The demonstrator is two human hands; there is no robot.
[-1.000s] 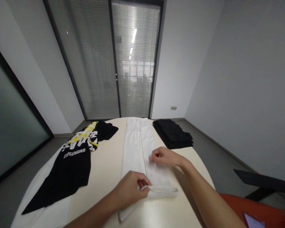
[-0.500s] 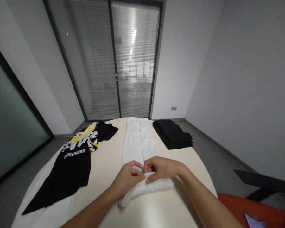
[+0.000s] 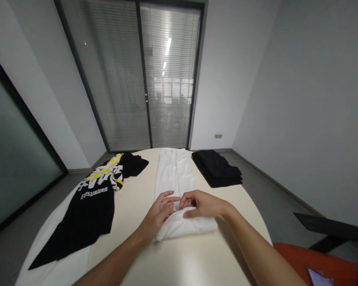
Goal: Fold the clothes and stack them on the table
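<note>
White trousers (image 3: 167, 174) lie lengthwise on the table, their near end rolled over into a thick fold (image 3: 191, 228). At the fold's left end is my left hand (image 3: 161, 212), its fingers stretched to the right over the cloth and its thumb against the fold. My right hand (image 3: 204, 204) grips the fold's upper edge, thumb on the near side and fingers curled on the far side. The fingertips of both hands are close together near the middle of the trousers. Part of the cloth beneath the fingers is hidden.
A black shirt (image 3: 89, 214) with a yellow and white print lies at the left, over white cloth (image 3: 56, 274). Folded black clothes (image 3: 217, 169) are stacked on the right of the round table (image 3: 137, 262). An orange chair seat (image 3: 292, 258) stands at the lower right.
Both hands have shifted slightly away from me with the fold. Its left end, which stuck out toward me, is now drawn in. My left fingers have straightened and moved up.
</note>
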